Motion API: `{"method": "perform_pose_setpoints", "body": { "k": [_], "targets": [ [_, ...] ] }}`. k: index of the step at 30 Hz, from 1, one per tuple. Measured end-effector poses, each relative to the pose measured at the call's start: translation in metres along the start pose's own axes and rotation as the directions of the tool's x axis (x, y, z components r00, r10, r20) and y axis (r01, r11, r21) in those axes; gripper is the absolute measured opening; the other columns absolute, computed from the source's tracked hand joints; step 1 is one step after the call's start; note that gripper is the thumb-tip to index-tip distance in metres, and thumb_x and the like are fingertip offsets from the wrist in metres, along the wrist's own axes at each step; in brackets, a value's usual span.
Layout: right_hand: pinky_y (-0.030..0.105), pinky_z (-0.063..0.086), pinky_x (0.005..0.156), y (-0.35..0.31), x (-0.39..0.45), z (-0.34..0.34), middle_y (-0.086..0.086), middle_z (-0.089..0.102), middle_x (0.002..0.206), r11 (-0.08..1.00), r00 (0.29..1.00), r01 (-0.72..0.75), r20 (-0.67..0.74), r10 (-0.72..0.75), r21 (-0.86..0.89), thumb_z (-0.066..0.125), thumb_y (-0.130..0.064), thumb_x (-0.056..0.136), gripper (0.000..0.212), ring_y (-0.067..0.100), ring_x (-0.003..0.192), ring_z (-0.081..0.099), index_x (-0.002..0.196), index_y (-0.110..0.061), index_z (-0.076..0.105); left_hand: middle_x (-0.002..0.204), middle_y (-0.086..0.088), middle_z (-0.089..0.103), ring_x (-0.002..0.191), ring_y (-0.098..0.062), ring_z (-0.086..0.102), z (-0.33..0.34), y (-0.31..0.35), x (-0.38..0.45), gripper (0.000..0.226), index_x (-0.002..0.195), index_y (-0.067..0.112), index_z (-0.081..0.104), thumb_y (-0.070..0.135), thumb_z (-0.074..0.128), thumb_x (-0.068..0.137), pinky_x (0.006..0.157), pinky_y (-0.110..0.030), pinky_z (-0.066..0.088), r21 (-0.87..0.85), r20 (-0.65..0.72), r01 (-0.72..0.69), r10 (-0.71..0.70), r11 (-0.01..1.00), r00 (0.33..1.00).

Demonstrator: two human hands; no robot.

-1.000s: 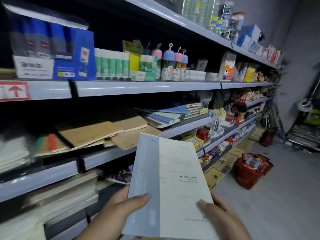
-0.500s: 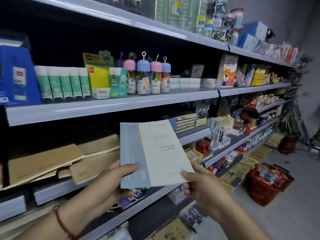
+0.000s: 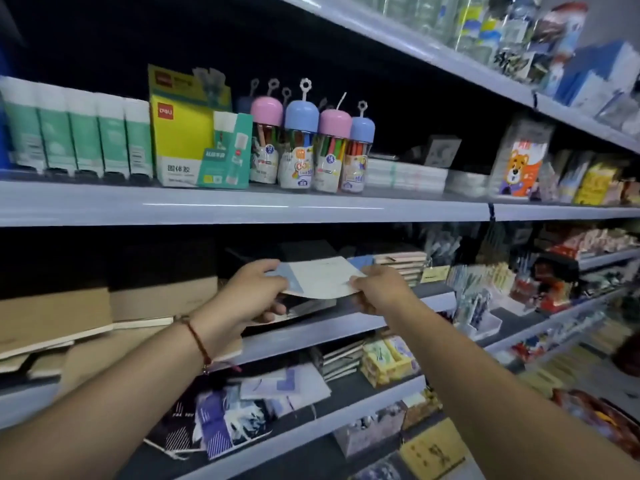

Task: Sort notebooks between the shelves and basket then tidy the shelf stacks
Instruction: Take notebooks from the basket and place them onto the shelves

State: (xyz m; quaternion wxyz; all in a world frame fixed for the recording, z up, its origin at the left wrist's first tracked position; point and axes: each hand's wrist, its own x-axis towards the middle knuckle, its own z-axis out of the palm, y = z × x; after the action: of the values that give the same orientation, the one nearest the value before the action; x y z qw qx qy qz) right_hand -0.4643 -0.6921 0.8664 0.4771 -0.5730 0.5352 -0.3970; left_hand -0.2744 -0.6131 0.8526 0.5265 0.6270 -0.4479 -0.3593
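A thin notebook (image 3: 320, 277) with a cream cover and a blue spine strip lies nearly flat over the middle shelf (image 3: 346, 325), held at both near corners. My left hand (image 3: 254, 292) grips its left corner and my right hand (image 3: 379, 289) grips its right corner. Under it sits a stack of dark and blue notebooks (image 3: 304, 306), mostly hidden. Brown kraft notebooks (image 3: 104, 317) lie in loose overlapping stacks to the left on the same shelf. The red basket (image 3: 602, 420) shows only partly at the lower right edge.
The shelf above carries glue stick boxes (image 3: 79, 136), a yellow box (image 3: 187, 133) and capped pencil tubes (image 3: 311, 147). A stack of striped notebooks (image 3: 401, 263) sits right of my hands. The shelf below holds purple patterned notebooks (image 3: 235, 420) and yellow pads (image 3: 388, 358).
Both hands have carried the cream notebook from in front of me forward and down into the middle shelf, laying it almost flat over the stack. The view has shifted right and closer.
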Motion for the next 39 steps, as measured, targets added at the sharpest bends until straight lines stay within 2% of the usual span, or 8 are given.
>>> {"method": "perform_pose_setpoints", "body": {
  "k": [3, 6, 11, 14, 18, 23, 31, 39],
  "targets": [
    [0.027, 0.039, 0.052, 0.014, 0.024, -0.01, 0.0, 0.056, 0.077, 0.894, 0.988, 0.153, 0.057, -0.143, -0.42, 0.06, -0.026, 0.098, 0.043, 0.014, 0.056, 0.046, 0.138, -0.014, 0.053, 0.066, -0.006, 0.057, 0.033, -0.005, 0.051, 0.013, -0.003, 0.017, 0.051, 0.147, 0.016, 0.043, 0.011, 0.053, 0.097, 0.034, -0.014, 0.033, 0.144, -0.015, 0.049, -0.048, 0.988, 0.999],
    [0.03, 0.042, 0.068, 0.021, 0.037, -0.018, 0.008, 0.066, 0.121, 0.762, 0.967, 0.253, 0.144, -0.209, -0.596, 0.055, -0.039, 0.099, 0.043, 0.024, 0.085, 0.062, 0.137, -0.02, 0.057, 0.063, -0.006, 0.061, 0.033, -0.005, 0.047, 0.018, -0.003, 0.024, 0.054, 0.148, 0.018, 0.045, 0.017, 0.057, 0.096, 0.036, -0.013, 0.034, 0.339, -0.023, 0.038, -0.032, 0.94, 0.999],
    [0.032, 0.04, 0.079, 0.02, 0.041, -0.023, 0.013, 0.058, 0.135, 0.657, 0.952, 0.305, 0.233, -0.198, -0.689, 0.042, -0.045, 0.102, 0.045, 0.035, 0.113, 0.058, 0.137, -0.02, 0.054, 0.149, -0.004, 0.05, 0.12, -0.02, 0.058, 0.021, 0.004, 0.01, 0.059, 0.151, 0.02, 0.039, 0.043, 0.052, 0.098, 0.088, -0.019, 0.041, 0.658, -0.111, 0.083, -0.012, 0.748, 0.994],
    [0.04, 0.044, 0.083, 0.024, 0.021, -0.035, 0.016, 0.052, 0.134, 0.522, 0.914, 0.373, 0.207, -0.349, -0.767, 0.037, -0.051, 0.102, 0.052, 0.036, 0.115, 0.055, 0.141, -0.016, 0.044, 0.124, 0.003, 0.067, 0.106, -0.024, 0.064, 0.017, 0.006, -0.033, 0.048, 0.141, 0.035, 0.046, 0.05, 0.05, 0.096, 0.075, -0.026, 0.043, 0.728, -0.232, 0.081, 0.132, 0.681, 0.964],
    [0.036, 0.046, 0.08, 0.052, -0.025, -0.034, 0.002, 0.055, 0.121, 0.324, 0.648, 0.717, 0.419, -0.636, -0.617, 0.044, -0.043, 0.101, 0.04, 0.024, 0.108, 0.055, 0.134, -0.023, 0.052, 0.087, 0.012, 0.069, 0.084, -0.011, 0.064, 0.011, -0.037, -0.126, 0.034, 0.13, 0.04, 0.053, 0.047, 0.05, 0.096, 0.072, -0.03, 0.049, 0.781, -0.263, 0.006, 0.321, 0.624, 0.91],
    [0.029, 0.041, 0.098, 0.152, -0.098, 0.03, -0.008, 0.054, 0.132, 0.313, 0.435, 0.887, 0.841, -0.323, -0.338, 0.047, -0.043, 0.101, 0.042, 0.016, 0.122, 0.051, 0.14, -0.03, 0.05, 0.127, 0.013, 0.058, 0.099, -0.006, 0.061, -0.018, -0.185, -0.238, 0.041, 0.136, 0.045, 0.046, 0.053, 0.047, 0.095, 0.081, -0.023, 0.049, 0.793, -0.254, 0.241, -0.055, 0.56, 0.966],
    [0.033, 0.038, 0.108, 0.294, -0.203, 0.176, 0.002, 0.048, 0.147, 0.326, 0.194, 0.905, 0.946, 0.259, -0.274, 0.049, -0.033, 0.101, 0.043, 0.021, 0.133, 0.046, 0.141, -0.02, 0.051, 0.135, -0.003, 0.057, 0.118, -0.023, 0.06, -0.098, -0.367, -0.41, 0.049, 0.143, 0.031, 0.045, 0.043, 0.048, 0.095, 0.093, -0.032, 0.048, 0.618, -0.489, 0.683, -0.489, 0.39, 0.722],
    [0.038, 0.042, 0.106, 0.413, -0.273, 0.318, 0.002, 0.051, 0.146, 0.232, 0.226, 0.878, 0.791, 0.569, -0.418, 0.045, -0.043, 0.099, 0.048, 0.023, 0.132, 0.048, 0.143, -0.022, 0.048, 0.132, 0.001, 0.06, 0.117, -0.025, 0.061, -0.163, -0.513, -0.465, 0.041, 0.136, 0.032, 0.051, 0.032, 0.045, 0.095, 0.094, -0.035, 0.052, 0.52, -0.404, 0.771, -0.69, 0.367, 0.6]
  ]
}}
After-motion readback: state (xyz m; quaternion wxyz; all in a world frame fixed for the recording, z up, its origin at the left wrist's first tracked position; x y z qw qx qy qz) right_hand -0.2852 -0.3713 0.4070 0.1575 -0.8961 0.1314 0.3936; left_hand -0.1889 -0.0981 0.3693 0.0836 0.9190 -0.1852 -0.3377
